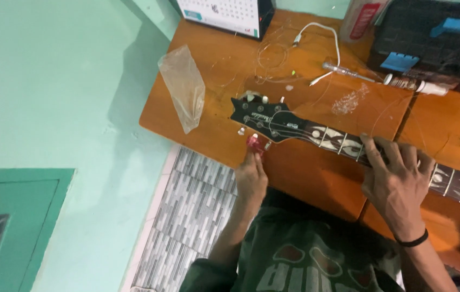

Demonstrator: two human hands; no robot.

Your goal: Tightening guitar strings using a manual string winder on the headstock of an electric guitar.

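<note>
— Where's the guitar?
— Flat across the wooden table, headstock at nine o'clock. Long and stiff, likely neck-heavy; the strings are thin and springy.
— His hands?
— Right hand spread, fingers pressing the neck. Left hand pinches a small red winder, I think, at six o'clock of the headstock.

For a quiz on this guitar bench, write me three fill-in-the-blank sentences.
1. The left hand holds a small ____ winder at the guitar headstock.
2. The right hand, its fingers on the neck, wears a ____ wristband.
3. The clear plastic bag lies on the ____ table.

Missing words: red; black; wooden
</note>
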